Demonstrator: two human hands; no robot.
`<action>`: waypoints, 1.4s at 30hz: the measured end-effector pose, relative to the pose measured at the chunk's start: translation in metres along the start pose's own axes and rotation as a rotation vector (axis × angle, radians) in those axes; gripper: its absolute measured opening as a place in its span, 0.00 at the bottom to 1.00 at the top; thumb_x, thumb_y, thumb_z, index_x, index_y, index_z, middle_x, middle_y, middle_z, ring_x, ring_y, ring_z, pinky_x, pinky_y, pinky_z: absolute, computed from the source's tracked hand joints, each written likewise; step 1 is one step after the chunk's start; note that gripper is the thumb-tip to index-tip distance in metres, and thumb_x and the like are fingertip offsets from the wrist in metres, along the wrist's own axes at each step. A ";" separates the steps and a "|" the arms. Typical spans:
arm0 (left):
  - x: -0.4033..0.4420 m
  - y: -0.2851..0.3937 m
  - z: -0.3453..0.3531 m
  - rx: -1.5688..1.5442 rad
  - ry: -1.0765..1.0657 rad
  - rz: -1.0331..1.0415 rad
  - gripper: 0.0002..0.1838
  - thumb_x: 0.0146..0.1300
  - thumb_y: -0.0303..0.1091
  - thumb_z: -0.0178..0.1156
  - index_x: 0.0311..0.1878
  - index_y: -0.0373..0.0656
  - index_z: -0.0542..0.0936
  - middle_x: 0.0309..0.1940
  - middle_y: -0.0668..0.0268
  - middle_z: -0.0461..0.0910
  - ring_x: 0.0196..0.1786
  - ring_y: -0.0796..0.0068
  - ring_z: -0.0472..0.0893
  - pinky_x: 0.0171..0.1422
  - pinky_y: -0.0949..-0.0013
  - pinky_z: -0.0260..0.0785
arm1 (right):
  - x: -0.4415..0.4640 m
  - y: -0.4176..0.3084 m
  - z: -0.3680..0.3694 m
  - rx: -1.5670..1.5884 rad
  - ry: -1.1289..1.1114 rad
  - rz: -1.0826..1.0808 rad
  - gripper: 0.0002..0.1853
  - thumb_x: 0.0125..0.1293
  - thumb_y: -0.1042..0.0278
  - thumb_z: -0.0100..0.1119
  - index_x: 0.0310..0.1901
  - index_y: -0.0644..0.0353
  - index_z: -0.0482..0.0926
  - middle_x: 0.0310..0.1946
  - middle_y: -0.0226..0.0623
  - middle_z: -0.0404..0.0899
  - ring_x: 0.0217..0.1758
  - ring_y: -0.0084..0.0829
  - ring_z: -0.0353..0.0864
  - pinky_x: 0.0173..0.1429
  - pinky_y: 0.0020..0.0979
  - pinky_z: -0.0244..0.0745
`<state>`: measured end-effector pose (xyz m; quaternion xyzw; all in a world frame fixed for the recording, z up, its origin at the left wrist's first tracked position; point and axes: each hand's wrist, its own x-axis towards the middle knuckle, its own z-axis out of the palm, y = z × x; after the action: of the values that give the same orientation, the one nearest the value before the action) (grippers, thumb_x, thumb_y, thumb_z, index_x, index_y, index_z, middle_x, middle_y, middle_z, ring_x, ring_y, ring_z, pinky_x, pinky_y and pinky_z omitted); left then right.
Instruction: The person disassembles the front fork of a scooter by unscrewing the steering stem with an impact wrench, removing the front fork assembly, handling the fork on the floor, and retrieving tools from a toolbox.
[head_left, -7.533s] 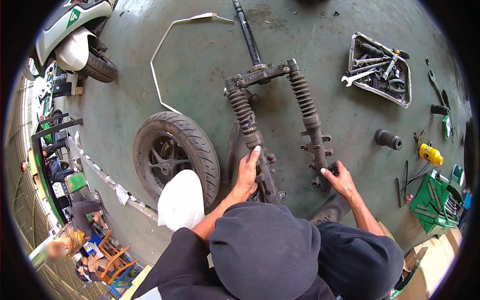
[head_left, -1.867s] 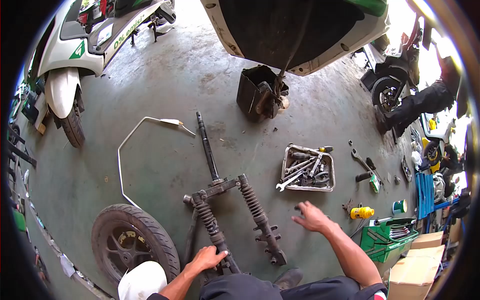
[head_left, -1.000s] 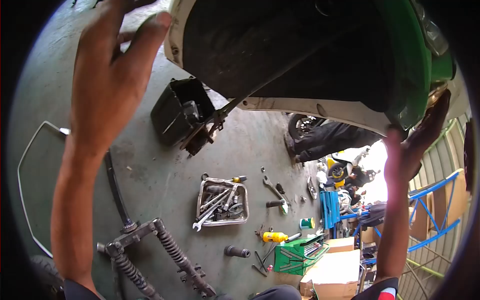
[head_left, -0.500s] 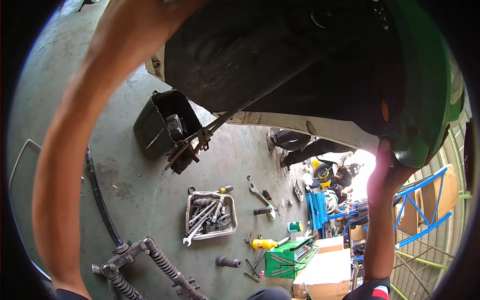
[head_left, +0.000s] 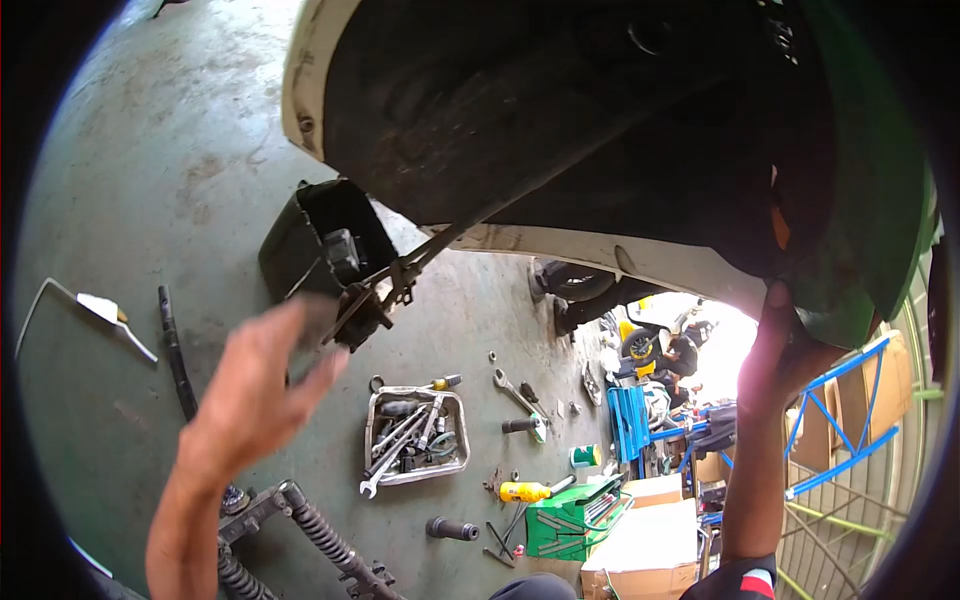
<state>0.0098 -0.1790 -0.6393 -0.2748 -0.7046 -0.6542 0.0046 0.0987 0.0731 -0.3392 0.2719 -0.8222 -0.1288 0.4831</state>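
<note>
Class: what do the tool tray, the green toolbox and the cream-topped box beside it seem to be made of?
Tool tray: probably worn metal; its pale rim shines.
Green toolbox: likely painted metal, with thin, flat, evenly coloured sides.
Box: cardboard, matt, brown-sided.

The green cover (head_left: 875, 230) is looking like smooth plastic, and its black inner side (head_left: 560, 130) is appearing matt, with scratches and dusty marks. The pale edge (head_left: 303, 90) is showing stained plastic. The floor (head_left: 120, 220) is looking hard, slightly glossy in the brighter part and rough where stains are showing. The wrenches (head_left: 392, 450) are shining as smooth metal in the scuffed tray (head_left: 463, 430), while the fork (head_left: 322, 526) is showing dull, grimy metal. The boxes (head_left: 640, 548) are showing matt cardboard, and the sleeve (head_left: 730, 582) is looking like dark cloth.
</note>
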 end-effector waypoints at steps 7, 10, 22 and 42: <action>-0.104 -0.038 0.041 -0.036 -0.349 -0.364 0.22 0.60 0.35 0.69 0.53 0.30 0.79 0.44 0.46 0.85 0.47 0.49 0.85 0.53 0.56 0.77 | 0.005 0.012 -0.011 -0.236 -0.069 -0.160 0.44 0.65 0.62 0.63 0.75 0.68 0.50 0.76 0.62 0.44 0.80 0.57 0.49 0.79 0.52 0.52; -0.127 -0.037 0.040 -0.087 -0.373 -0.544 0.23 0.60 0.35 0.68 0.53 0.29 0.78 0.44 0.47 0.85 0.49 0.51 0.86 0.54 0.57 0.77 | 0.004 0.011 -0.009 -0.189 -0.048 -0.147 0.44 0.64 0.65 0.63 0.75 0.68 0.50 0.75 0.61 0.46 0.79 0.55 0.52 0.79 0.51 0.54; -0.177 -0.035 0.019 -0.017 -0.271 -0.709 0.17 0.60 0.28 0.65 0.51 0.29 0.80 0.40 0.50 0.86 0.44 0.59 0.87 0.51 0.62 0.77 | 0.004 0.008 -0.005 -0.083 0.016 -0.129 0.44 0.61 0.75 0.65 0.75 0.67 0.49 0.72 0.55 0.57 0.74 0.49 0.62 0.76 0.46 0.61; -0.196 -0.044 0.036 0.000 -0.215 -0.631 0.17 0.59 0.28 0.65 0.50 0.30 0.80 0.42 0.50 0.86 0.45 0.57 0.86 0.55 0.60 0.76 | -0.001 0.017 -0.007 -0.109 0.051 -0.146 0.48 0.61 0.67 0.68 0.73 0.75 0.46 0.73 0.62 0.50 0.77 0.55 0.56 0.77 0.50 0.59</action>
<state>0.1715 -0.2204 -0.7569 -0.1105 -0.7515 -0.5905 -0.2727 0.0997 0.0877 -0.3280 0.3076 -0.7795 -0.2016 0.5071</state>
